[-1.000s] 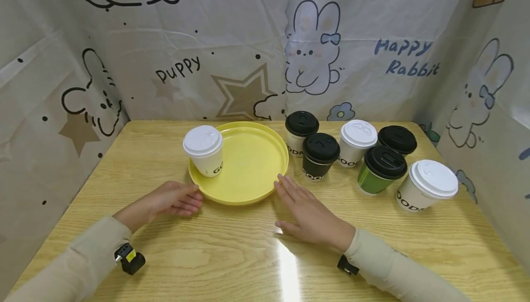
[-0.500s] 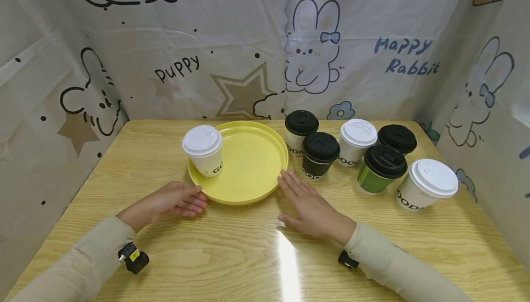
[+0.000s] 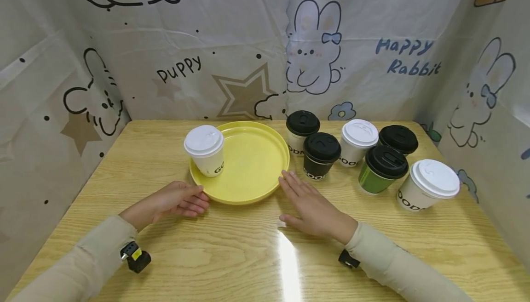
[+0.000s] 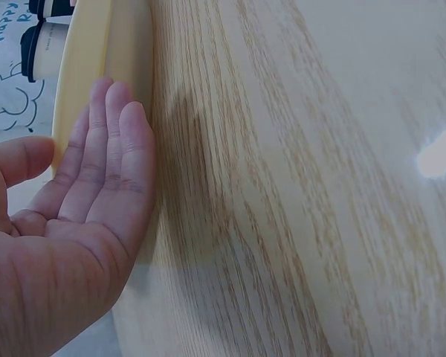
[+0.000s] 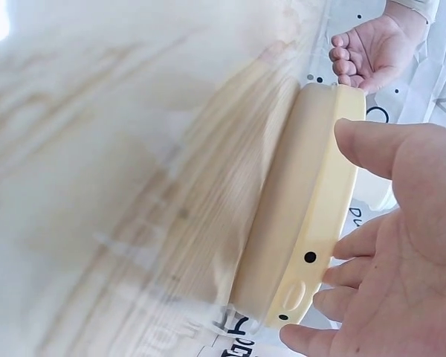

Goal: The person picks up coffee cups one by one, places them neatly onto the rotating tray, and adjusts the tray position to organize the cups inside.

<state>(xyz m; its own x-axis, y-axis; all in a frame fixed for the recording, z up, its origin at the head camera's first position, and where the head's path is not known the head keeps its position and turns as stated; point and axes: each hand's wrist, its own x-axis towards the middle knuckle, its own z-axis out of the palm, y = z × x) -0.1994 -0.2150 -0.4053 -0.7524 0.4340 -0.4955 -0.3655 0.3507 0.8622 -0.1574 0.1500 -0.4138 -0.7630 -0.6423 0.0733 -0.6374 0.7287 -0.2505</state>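
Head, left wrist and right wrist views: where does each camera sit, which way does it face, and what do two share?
Head: worn on the head, facing forward and down at the yellow tray, lidded cups and backdrop; left hand, right hand and sleeves show.
Left wrist: on that wrist, facing along the hand to the tray's side and tabletop; left hand shows close.
Right wrist: on that wrist, facing the tray's side; right hand shows close, left hand beyond.
Head and right wrist share both hands and the tray.
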